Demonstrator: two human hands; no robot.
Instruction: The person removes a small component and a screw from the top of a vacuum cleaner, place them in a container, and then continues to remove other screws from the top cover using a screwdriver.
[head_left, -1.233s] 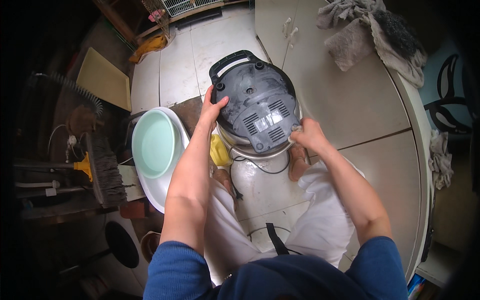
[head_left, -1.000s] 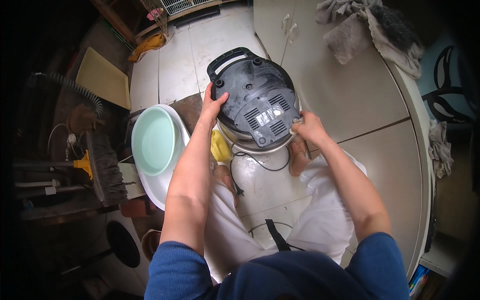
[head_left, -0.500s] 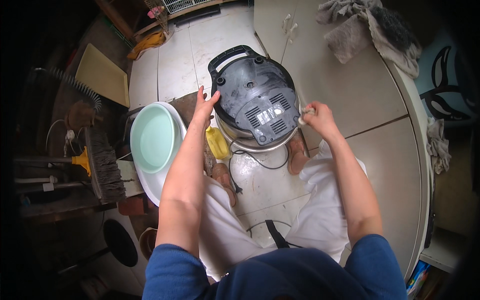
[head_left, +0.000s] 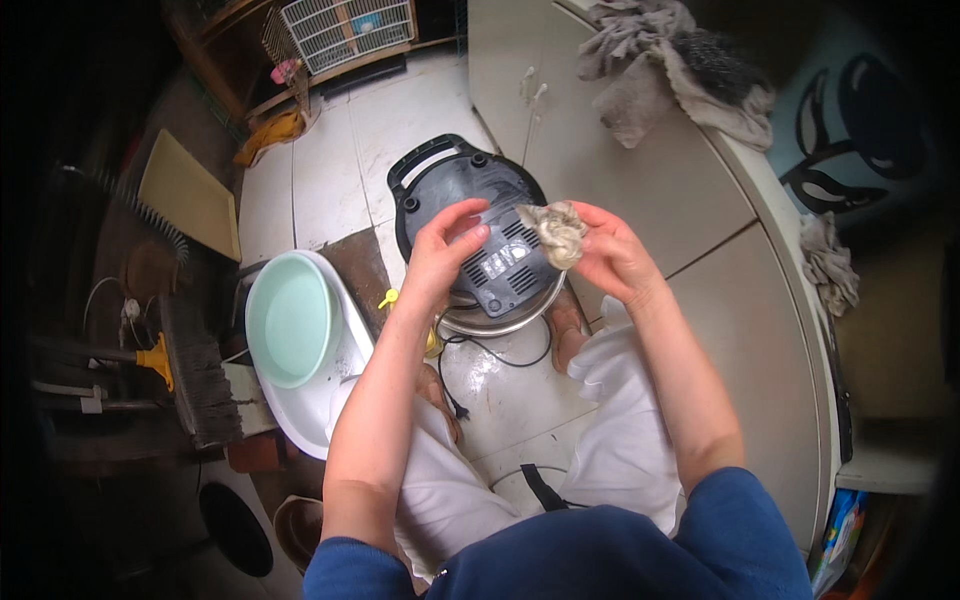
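A crumpled, dirty greyish cloth (head_left: 556, 236) is pinched in the fingers of my right hand (head_left: 612, 252), held above the appliance. My left hand (head_left: 446, 258) hovers over the appliance's near left part, fingers apart and curved, with nothing in them. Below both hands lies a round black electric appliance (head_left: 440, 190) with its underside up, showing vent slots, small feet and a loop handle at the far left. It rests on something round with a shiny metal rim (head_left: 510, 322). A black power cord (head_left: 520, 363) trails from it onto the floor.
Left of my left forearm, a pale green basin (head_left: 290, 320) sits in a white tub (head_left: 345, 345). A yellow spray nozzle (head_left: 388, 298) shows beside that forearm. Cabinets (head_left: 690, 290) line the right, with rags (head_left: 640, 80) on top. A broom (head_left: 200, 370) stands at the left.
My right hand has lifted the cloth from the appliance's right edge to above it. My left hand has left the appliance's left edge and moved right, over it. The view has shifted.
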